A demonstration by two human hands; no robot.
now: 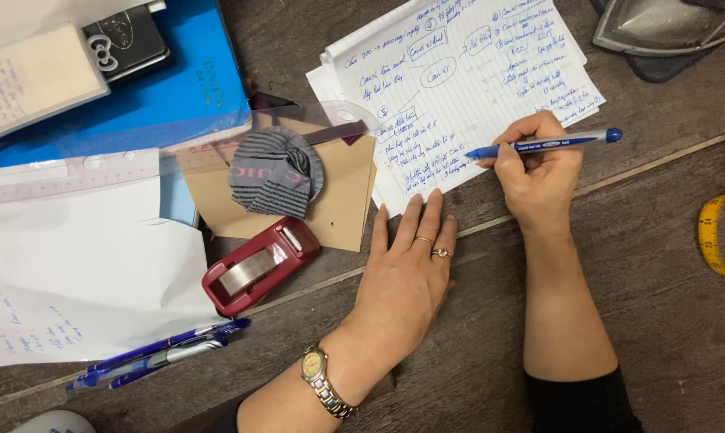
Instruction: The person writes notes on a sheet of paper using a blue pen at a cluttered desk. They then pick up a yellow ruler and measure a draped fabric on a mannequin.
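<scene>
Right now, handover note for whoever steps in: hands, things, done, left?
Right hand grips a blue pen, tip at the lower edge of the handwritten sheets.
Left hand lies flat and open on the wooden table, fingertips at the sheets' bottom edge, holding nothing.
Nearby: red tape dispenser, striped grey cloth on a tan envelope, two more blue pens lower left.
Done: top sheet mostly covered in notes.
Left: cannot tell; pen is poised at the last lines.
</scene>
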